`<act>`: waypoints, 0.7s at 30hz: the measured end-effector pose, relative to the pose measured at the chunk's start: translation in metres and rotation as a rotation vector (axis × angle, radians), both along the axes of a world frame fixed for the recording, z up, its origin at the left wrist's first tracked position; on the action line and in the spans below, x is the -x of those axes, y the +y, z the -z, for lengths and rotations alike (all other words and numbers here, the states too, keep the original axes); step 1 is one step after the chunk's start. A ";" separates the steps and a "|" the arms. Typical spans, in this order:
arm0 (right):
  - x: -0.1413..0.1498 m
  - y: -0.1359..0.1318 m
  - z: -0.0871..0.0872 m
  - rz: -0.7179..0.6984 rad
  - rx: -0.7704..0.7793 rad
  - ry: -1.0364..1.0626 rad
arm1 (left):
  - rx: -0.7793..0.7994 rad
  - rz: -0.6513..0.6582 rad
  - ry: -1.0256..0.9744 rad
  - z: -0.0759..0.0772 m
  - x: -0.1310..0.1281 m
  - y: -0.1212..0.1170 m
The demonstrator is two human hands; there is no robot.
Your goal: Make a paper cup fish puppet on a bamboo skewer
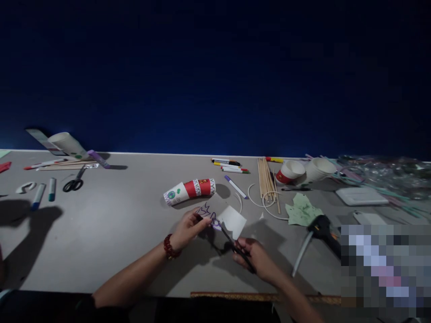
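Observation:
My left hand (190, 229), with a red bead bracelet at the wrist, pinches a paper cutout (206, 211) drawn with purple jagged lines. In my right hand (253, 256) is a pair of dark-handled scissors (241, 255), whose blades point up and left to the edge of the cutout. A piece of white paper (235, 221) is beside the blades; whether it is still joined to the cutout I cannot tell. Just beyond my hands, decorated paper cups (192, 189) lie on their side, joined end to end in red and white.
Markers (232, 167), wooden sticks (265, 179), white cord (259, 202) and paper cups (291, 170) are farther back. Crumpled green paper (303, 210) and a black glue gun (323, 231) lie to the right. Leftward are other scissors (74, 183) and blue-capped markers (38, 196).

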State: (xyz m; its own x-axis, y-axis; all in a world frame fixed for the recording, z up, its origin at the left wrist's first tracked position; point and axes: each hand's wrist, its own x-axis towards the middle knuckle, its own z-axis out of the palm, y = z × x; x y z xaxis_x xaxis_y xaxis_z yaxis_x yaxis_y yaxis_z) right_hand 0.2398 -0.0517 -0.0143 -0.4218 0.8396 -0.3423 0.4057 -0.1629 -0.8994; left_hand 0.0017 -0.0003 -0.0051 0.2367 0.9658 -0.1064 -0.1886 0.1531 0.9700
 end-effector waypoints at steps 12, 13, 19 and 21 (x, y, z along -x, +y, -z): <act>0.006 -0.002 -0.005 0.061 0.138 0.104 | -0.050 0.038 0.037 0.000 0.000 -0.002; 0.006 -0.002 -0.004 0.058 0.148 0.118 | -0.050 0.040 0.034 0.000 -0.001 -0.002; 0.006 -0.004 0.000 0.057 0.059 0.110 | -0.031 0.018 0.035 0.000 -0.002 -0.003; 0.005 -0.004 0.001 0.057 0.023 0.088 | -0.029 0.015 0.034 -0.001 -0.002 -0.003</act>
